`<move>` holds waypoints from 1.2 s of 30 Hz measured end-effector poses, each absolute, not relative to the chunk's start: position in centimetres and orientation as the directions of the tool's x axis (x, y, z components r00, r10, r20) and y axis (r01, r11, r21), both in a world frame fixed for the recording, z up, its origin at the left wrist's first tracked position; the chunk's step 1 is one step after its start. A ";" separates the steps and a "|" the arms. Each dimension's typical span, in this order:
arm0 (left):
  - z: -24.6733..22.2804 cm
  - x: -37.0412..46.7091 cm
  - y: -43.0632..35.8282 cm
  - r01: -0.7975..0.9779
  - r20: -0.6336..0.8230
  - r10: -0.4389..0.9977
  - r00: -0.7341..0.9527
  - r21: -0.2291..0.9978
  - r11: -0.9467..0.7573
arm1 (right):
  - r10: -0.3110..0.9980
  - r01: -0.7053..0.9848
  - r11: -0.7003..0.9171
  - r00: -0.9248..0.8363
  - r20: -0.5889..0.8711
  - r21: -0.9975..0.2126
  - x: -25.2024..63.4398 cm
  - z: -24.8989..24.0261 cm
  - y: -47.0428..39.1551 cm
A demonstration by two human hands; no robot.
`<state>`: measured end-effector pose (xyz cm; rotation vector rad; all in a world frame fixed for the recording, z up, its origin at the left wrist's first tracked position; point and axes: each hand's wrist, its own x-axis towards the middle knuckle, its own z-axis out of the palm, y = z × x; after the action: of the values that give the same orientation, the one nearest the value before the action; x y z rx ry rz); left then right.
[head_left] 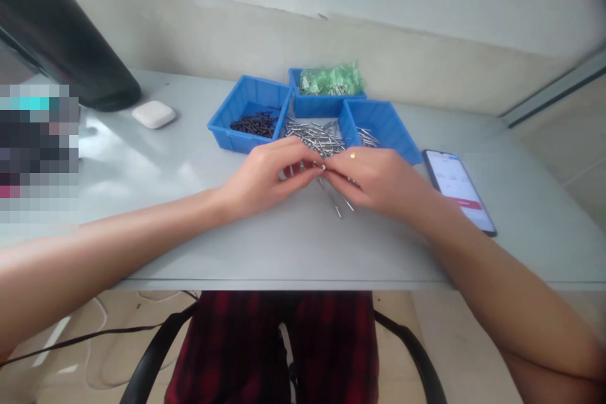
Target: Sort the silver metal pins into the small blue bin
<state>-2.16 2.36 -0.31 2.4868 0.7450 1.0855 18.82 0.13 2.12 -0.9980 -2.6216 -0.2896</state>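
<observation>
My left hand and my right hand meet above the desk, thumb and fingers of each pinched together. Between the touching fingertips shows a small silver metal piece; most of it is hidden by the fingers. Just beyond and beneath the hands lies a loose pile of thin silver metal pins, which look like blind rivets. A few of them stick out toward me under my right hand. The left blue bin holds dark screws. Some silver pins rest in the right blue bin.
A back blue bin holds green plastic bags of metal pieces. A lit phone lies to the right. At left are a white case and a dark cylinder. The desk's front edge runs before my lap.
</observation>
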 end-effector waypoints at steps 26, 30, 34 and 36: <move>-0.2 -2.1 2.2 0.377 0.540 0.609 0.581 0.485 -0.789 | 0.560 0.644 0.759 -0.717 0.416 0.088 18.7 2.2 -0.1; -0.1 -2.0 2.2 0.390 0.521 0.627 0.580 0.498 -0.774 | 0.567 0.648 0.758 -0.711 0.416 0.076 18.7 2.1 -0.1; -0.1 -2.0 2.2 0.394 0.502 0.633 0.589 0.506 -0.768 | 0.575 0.651 0.756 -0.713 0.402 0.073 18.7 2.2 -0.1; 0.0 -2.0 2.2 0.393 0.495 0.632 0.596 0.507 -0.768 | 0.573 0.649 0.757 -0.718 0.395 0.081 18.7 2.2 -0.2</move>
<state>-2.04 2.19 -0.03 2.4818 0.8284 0.9669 18.69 -0.15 2.22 -0.9401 -2.6068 -0.3042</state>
